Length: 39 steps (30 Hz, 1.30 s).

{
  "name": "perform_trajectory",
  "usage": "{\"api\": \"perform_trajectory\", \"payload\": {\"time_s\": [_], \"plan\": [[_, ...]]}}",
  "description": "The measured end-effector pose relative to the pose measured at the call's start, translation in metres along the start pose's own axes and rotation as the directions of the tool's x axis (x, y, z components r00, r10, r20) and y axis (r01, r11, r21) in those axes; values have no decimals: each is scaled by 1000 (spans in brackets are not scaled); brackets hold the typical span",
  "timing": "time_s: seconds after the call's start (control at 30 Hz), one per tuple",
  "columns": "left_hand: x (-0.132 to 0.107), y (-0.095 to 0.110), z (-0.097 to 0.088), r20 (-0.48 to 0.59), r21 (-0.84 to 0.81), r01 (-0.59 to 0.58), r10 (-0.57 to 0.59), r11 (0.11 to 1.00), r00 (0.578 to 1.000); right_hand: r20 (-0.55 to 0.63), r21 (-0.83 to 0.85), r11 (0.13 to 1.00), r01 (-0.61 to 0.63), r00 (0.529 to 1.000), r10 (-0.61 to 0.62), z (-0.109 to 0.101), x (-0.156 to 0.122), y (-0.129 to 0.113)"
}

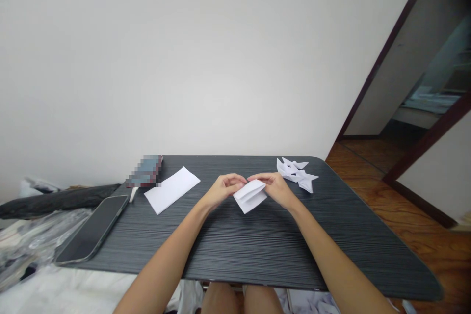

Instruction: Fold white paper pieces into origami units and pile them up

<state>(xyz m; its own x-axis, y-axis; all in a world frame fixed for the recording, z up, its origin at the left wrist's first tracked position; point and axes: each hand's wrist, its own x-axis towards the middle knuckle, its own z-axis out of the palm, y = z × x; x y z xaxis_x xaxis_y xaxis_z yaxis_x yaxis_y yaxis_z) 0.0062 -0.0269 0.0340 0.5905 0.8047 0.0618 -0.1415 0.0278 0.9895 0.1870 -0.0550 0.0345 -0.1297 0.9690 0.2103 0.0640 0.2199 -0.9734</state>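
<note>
Far left, overhanging the edge of the dark striped bench: a black slab smartphone, face up, screen dark. Just right of it, a blurred-out reddish-grey little box or pack, then a flat white folded rectangle of paper, lying untouched, well apart from the action. Centre bench now: left hand curled, fingertips pinching the upper left edge of the small white folded sheet of paper; sheet tilted, lower corner resting on the bench, a crease line visible across its middle. Right hand mirrored on the other side, thumb and fingers nipping the upper right edge, both hands nearly meeting above the fold. Best handling here, by the look of it: edges lined up flush before any pressing, sheet flattened onto the bench, a fingertip run outward from the centre of the crease for a sharp line, no dragging that could skew the layers. Risk: thin paper slipping under a loose pinch. Further right, near the back corner: a cluster of white pointed folded paper shapes, finished-looking, close beside the right hand but not touching.
</note>
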Motion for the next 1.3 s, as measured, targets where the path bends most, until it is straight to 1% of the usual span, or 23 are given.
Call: {"api": "perform_trajectory", "payload": {"time_s": [0.1, 0.17, 0.23, 0.27, 0.33, 0.37, 0.4, 0.47, 0.53, 0.6, 0.63, 0.7, 0.77, 0.87, 0.97, 1.1, 1.17, 1.3], "plan": [[2, -5, 4, 39, -140, 52, -47, 989, 998, 7, 34, 999, 10, 1000, -10, 3, 0, 1], [3, -5, 5, 42, -213, 84, -76, 973, 996, -15, 19, 999, 26, 1000, -26, 3, 1, 5], [5, -4, 5, 33, -253, 106, -100, 962, 994, -94, -24, 999, 26, 995, -28, 3, 4, 11], [5, -4, 5, 24, -259, 105, -103, 960, 994, -165, -50, 999, 12, 986, -20, 3, 5, 14], [7, -6, 4, -4, -222, 84, -87, 972, 996, -272, -103, 994, -24, 962, -5, 3, 7, 19], [7, -8, 4, -34, -179, 56, -63, 982, 997, -292, -119, 992, -42, 956, 5, 3, 7, 20], [8, -10, 3, -81, -131, 22, -33, 991, 996, -287, -121, 991, -54, 958, 17, 4, 7, 19], [8, -12, 3, -190, -76, -30, 15, 997, 982, -218, -68, 996, -57, 975, 41, 5, 5, 14], [7, -13, 2, -257, -120, -37, 5, 992, 966, -106, 41, 999, -25, 994, 30, 5, 2, 6], [6, -11, 3, -255, -211, -23, -32, 977, 966, 6, 106, 994, 36, 999, -37, 4, -1, -3], [5, -9, 3, -237, -242, -15, -44, 970, 970, 50, 97, 993, 65, 996, -70, 3, -2, -7], [5, -8, 4, -184, -248, 11, -58, 969, 981, 98, 45, 992, 116, 988, -120, 1, -3, -11], [5, -8, 4, -140, -188, 14, -41, 982, 989, 100, -1, 990, 141, 985, -140, 0, -3, -10], [6, -8, 2, -154, -21, -56, 52, 998, 987, 86, -45, 989, 142, 987, -138, -1, -1, -5], [7, -4, -1, -185, 121, -95, 117, 988, 976, 106, -89, 985, 147, 985, -137, 0, 0, 0], [6, -1, -1, -138, 283, -137, 182, 949, 974, 146, -150, 967, 204, 972, -183, 3, -1, 2], [5, -1, 1, -128, 333, -158, 210, 930, 969, 137, -194, 957, 214, 972, -190, 4, -2, 1], [2, -2, 4, -178, 352, -139, 212, 926, 961, 61, -248, 947, 204, 979, -195, 5, -3, 0]]}}
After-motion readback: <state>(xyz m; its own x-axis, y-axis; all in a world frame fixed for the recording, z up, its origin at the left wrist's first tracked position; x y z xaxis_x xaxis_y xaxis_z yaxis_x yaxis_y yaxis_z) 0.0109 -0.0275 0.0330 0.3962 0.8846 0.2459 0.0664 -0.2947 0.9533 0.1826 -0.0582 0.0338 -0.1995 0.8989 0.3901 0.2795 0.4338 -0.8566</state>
